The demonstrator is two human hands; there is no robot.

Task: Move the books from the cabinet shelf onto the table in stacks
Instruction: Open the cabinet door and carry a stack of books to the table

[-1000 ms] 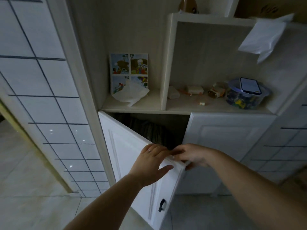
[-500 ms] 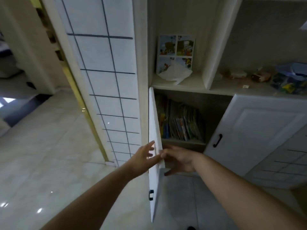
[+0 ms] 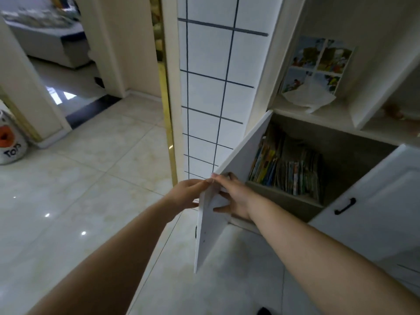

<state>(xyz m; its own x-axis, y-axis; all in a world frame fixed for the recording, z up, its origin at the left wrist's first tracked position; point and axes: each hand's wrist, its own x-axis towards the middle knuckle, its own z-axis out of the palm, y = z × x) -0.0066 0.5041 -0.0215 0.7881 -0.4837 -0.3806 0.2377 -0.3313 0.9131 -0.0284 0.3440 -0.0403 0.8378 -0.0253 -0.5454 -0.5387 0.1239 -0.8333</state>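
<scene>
Cabinet door (image 3: 238,169), white, swung wide open: left hand (image 3: 185,193) on its outer face with fingertips at the top edge, right hand (image 3: 234,196) spread flat against its inner face. Books (image 3: 288,171), upright row on the cabinet shelf (image 3: 284,193), at 2 o'clock from the hands. Picture sheet (image 3: 318,62) and crumpled paper (image 3: 310,98), open shelf at 1 o'clock; second door (image 3: 381,201) with black handle (image 3: 345,206), 3 o'clock.

a home interior: glossy tiled floor (image 3: 75,201), white built-in cabinet (image 3: 375,226) holding children's books (image 3: 286,171), and a doorway (image 3: 75,71) to another room.
</scene>
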